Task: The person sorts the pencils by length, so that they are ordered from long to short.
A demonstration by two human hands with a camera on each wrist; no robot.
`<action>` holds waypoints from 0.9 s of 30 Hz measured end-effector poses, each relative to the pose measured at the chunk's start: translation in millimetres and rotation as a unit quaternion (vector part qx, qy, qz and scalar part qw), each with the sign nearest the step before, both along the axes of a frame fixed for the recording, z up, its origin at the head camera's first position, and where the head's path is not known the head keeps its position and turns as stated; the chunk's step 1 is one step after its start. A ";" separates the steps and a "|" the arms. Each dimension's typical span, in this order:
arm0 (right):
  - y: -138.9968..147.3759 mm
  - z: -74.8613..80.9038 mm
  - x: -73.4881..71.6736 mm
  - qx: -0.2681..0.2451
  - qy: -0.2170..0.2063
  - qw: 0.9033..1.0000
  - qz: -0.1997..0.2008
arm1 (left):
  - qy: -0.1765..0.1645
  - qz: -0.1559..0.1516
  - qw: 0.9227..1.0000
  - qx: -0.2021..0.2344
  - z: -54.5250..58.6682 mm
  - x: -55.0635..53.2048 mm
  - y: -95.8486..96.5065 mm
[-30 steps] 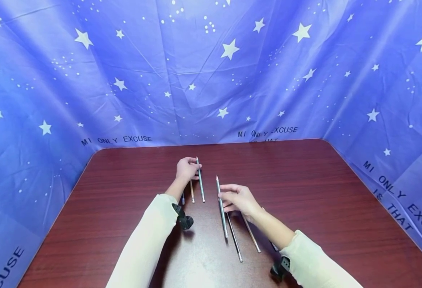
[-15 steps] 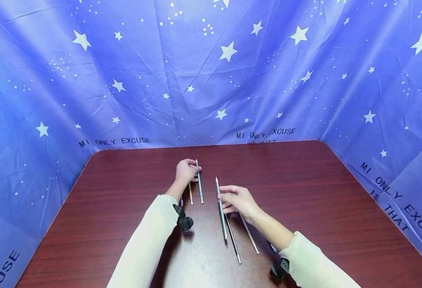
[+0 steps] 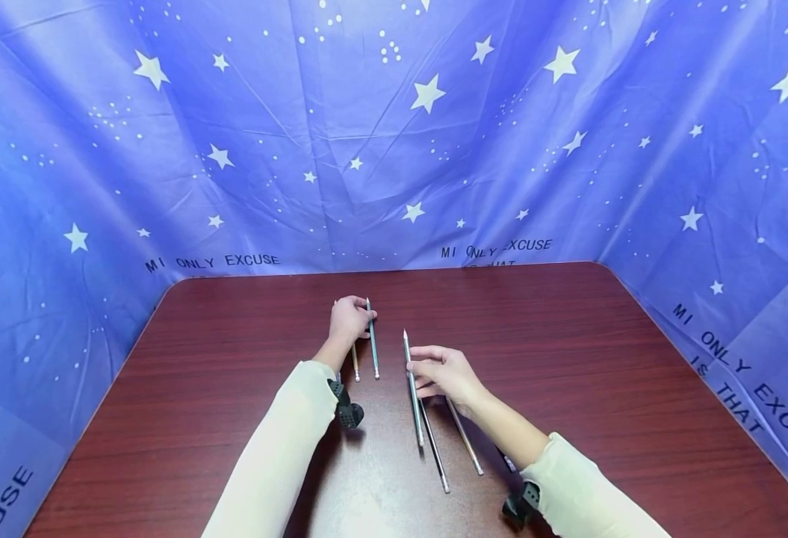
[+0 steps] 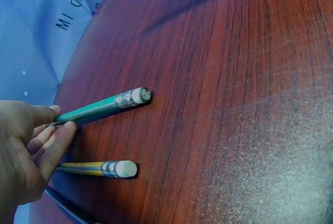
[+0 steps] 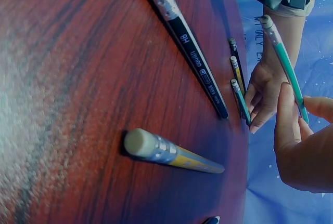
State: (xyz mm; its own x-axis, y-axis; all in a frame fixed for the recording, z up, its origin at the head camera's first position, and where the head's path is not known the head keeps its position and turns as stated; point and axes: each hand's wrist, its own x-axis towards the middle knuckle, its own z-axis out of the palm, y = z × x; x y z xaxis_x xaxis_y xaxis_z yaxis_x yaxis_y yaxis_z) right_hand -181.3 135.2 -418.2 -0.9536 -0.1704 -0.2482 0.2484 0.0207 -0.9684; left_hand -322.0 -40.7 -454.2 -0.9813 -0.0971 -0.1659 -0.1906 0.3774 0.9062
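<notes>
At the back middle of the table, my left hand [image 3: 349, 320] pinches a green pencil [image 4: 99, 107] between thumb and fingers, its eraser end toward me. Beside that pencil lies a yellow pencil [image 4: 83, 168], and a dark pencil [image 4: 67, 206] is partly hidden by the hand. Nearer and to the right, my right hand [image 3: 453, 376] pinches a second green pencil [image 5: 287, 65] with its sharpened tip pointing away. A black pencil [image 5: 195, 55] and a yellow one [image 5: 187, 159] lie under and beside this hand. Another dark pencil [image 3: 508, 461] is mostly covered by the right forearm.
The dark red wooden table [image 3: 232, 418] reaches back to a blue star-printed curtain [image 3: 367, 134] that surrounds it on three sides. Black cameras [image 3: 346, 405] are strapped at both wrists.
Both hands keep hold of their green pencils with hardly any movement. The left forearm shifts slightly to the right, covering more of the dark pencil's end.
</notes>
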 end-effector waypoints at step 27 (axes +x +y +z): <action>1.7 -2.5 -8.4 0.014 0.004 1.000 -0.002 | -0.007 -0.012 0.998 -0.065 2.9 1.0 3.8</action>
State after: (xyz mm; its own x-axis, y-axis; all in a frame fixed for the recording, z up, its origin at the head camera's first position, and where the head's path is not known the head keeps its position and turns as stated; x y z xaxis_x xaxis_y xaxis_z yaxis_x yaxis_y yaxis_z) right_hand -189.7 136.8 -420.7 -0.9562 -0.1587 -0.2460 0.2416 0.0470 -0.9692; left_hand -321.0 -36.9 -451.3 -0.9815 -0.0945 -0.1666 -0.1915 0.4968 0.8465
